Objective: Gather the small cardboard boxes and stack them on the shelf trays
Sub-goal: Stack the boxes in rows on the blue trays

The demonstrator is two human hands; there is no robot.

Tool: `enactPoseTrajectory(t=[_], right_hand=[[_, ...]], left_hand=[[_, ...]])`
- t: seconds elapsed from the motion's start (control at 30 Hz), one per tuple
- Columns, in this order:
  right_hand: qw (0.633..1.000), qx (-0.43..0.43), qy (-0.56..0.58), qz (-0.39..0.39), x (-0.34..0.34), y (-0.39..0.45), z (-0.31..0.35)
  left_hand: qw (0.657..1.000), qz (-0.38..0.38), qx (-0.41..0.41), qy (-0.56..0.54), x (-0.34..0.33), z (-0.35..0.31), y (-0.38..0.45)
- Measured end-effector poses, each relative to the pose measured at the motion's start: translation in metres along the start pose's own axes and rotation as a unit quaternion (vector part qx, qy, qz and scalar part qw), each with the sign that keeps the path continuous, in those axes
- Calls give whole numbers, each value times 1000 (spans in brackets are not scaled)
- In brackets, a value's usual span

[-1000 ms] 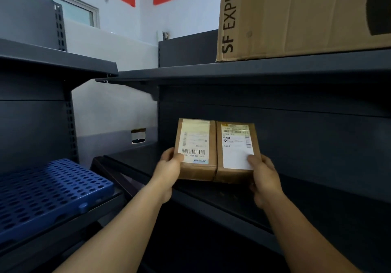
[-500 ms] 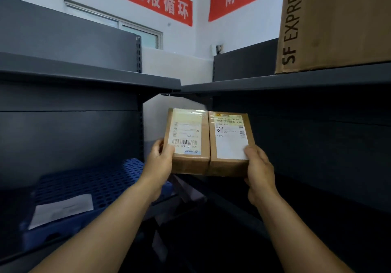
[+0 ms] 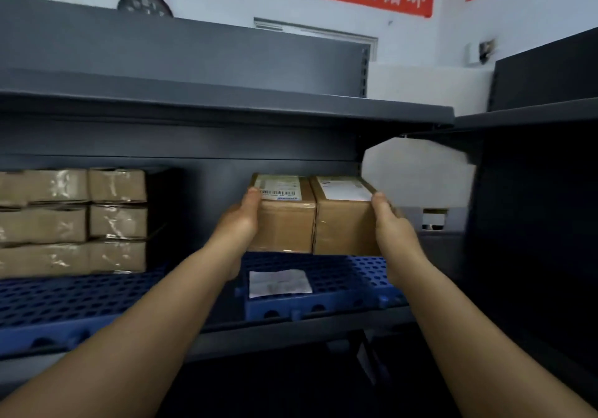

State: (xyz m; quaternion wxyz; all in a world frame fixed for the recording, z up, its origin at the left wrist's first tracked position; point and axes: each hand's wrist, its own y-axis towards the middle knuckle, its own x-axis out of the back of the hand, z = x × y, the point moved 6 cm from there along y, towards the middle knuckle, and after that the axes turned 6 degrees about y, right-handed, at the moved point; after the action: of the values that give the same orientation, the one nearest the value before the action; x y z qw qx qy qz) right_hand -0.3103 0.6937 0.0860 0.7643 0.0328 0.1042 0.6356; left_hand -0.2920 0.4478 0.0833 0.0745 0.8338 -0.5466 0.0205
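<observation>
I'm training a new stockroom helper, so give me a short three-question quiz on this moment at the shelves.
1. True or false: the left hand and the right hand press two small boxes together, side by side.
2. Which of the held boxes shows a barcode on its label? A) left box B) right box
3. Fill in: the held boxes hover over the ___ perforated tray, to the right of the stacked boxes.

Key: 1 true; 2 A; 3 blue.
</observation>
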Motion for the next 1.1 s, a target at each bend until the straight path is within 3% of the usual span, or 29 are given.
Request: enactPoseTrajectory(t=[0.2,0.57,1.1], right_hand=[[997,-28,-61,34,-55,29,-17],[988,-70,-139,16,-69,81,-59],[990,-75,-109,40,-79,100,-76]], left_hand=[[1000,-4,0,-9,28,23,27],[998,27,60,2,4,64,75],[995,-1,95,10,-13,74,93]])
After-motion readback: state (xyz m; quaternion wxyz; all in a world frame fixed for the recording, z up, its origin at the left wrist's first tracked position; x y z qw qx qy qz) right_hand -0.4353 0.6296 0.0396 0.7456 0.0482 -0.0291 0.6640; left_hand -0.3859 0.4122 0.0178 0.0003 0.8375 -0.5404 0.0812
